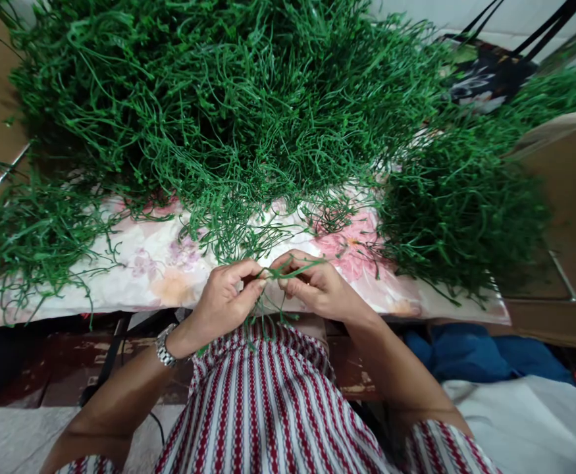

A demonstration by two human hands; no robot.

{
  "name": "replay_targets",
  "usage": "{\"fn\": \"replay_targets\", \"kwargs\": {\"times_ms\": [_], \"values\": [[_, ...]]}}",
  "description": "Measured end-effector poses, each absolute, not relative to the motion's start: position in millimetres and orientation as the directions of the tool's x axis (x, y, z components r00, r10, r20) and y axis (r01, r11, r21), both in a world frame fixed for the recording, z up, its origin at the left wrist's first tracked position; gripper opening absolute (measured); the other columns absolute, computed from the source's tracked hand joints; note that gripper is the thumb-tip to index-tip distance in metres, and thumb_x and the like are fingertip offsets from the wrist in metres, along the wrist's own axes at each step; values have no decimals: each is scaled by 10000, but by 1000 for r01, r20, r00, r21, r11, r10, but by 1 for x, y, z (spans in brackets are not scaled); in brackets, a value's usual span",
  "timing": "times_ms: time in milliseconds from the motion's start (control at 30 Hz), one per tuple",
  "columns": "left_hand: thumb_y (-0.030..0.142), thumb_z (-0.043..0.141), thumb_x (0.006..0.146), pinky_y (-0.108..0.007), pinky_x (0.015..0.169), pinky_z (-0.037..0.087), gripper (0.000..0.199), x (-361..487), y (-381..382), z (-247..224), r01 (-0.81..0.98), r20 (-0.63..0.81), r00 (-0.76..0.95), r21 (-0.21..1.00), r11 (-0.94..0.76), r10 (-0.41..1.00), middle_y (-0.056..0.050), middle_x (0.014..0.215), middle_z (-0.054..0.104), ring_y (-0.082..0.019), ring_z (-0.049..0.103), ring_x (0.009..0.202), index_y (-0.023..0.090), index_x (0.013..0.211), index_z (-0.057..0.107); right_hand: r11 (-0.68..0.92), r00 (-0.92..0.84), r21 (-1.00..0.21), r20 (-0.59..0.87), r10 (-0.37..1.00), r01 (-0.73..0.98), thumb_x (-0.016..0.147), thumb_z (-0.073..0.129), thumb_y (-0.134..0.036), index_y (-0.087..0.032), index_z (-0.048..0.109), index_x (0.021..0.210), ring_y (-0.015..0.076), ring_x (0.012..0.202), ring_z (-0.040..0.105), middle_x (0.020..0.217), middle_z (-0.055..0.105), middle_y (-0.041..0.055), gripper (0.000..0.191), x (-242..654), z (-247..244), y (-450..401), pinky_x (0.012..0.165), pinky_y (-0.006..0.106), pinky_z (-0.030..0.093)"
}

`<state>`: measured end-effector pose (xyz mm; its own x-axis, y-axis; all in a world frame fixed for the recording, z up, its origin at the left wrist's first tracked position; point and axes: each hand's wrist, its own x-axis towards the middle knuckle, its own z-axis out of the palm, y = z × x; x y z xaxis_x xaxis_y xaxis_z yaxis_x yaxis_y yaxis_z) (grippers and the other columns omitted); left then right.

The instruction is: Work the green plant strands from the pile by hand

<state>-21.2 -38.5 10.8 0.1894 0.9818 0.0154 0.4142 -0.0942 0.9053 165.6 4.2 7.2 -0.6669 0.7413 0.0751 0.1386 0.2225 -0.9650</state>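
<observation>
My left hand (231, 293), with a metal watch at its wrist, pinches a few thin green plastic plant stems (268, 322) near the front edge of the table. Close against it, my right hand (317, 283) grips the same stems between thumb and forefinger. One piece sticks out to the right over my right fingers, and other strands hang down below both hands. Just beyond my fingers, loose green stems (248, 230) lie scattered on a flowered cloth (174, 283). Where exactly the pieces meet is hidden by my fingertips.
A large heap of green plastic stems (218, 99) fills the back of the table. Smaller piles lie at the left (45, 230) and right (460, 210). A cardboard box (564, 197) stands at the right, and a dark flowered bag (490, 76) at the back right.
</observation>
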Motion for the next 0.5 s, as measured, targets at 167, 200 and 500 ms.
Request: {"fn": "replay_targets", "kwargs": {"times_ms": [167,200,500], "values": [[142,444,827,-231,597,337,155,-22,-42,13,527,87,329,810,-259,940,10,639,497,-113,467,616,166,697,525,564,-748,-728,106,656,391,806,447,-65,-143,564,799,106,679,492,743,543,26,140,170,18,-5,633,219,388],[122,436,824,-236,601,335,162,-24,-43,15,537,97,375,788,-301,922,8,637,491,-115,468,619,164,696,526,599,-765,-686,97,637,413,781,454,-46,-137,570,802,113,687,498,751,544,35,149,172,20,-8,633,224,389],[105,504,779,-203,534,330,150,-49,-41,36,425,-68,342,901,-90,937,16,599,540,-88,466,563,155,652,566,566,-703,-719,152,694,403,855,438,-107,-154,584,810,122,720,528,760,574,49,159,205,29,-6,647,224,401]]}}
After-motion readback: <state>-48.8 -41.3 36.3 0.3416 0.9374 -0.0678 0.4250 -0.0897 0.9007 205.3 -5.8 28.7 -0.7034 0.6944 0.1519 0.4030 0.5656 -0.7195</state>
